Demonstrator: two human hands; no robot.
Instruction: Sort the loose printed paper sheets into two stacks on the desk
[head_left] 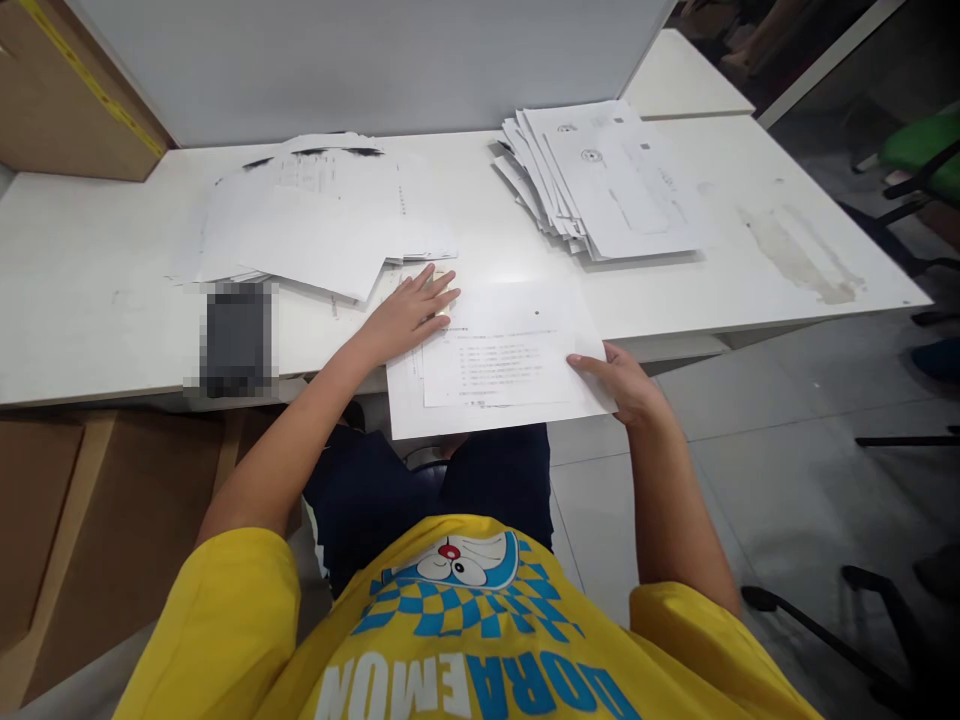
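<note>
Several sheets of paper [495, 365] lie together at the table's front edge, the lowest one reaching out over my lap. Lines of print show on the top sheet. My left hand [416, 315] rests on their upper left corner with its fingers spread. At the right edge, my right hand [626, 383] pinches the sheets, thumb on top and the other fingers underneath. Beyond my left hand is a loose pile of papers [300, 225], some with black marks along the far edge. Farther right sits a thicker stack of papers [619, 190] with round stamps on its top sheet.
The white table [450, 200] ends at a grey partition [375, 65]. A dark, pixelated object [238, 338] lies at the front left. Brown cardboard boxes [142, 520] stand below left, another box [71, 90] at the back left. Chair legs [817, 630] stand on the right floor.
</note>
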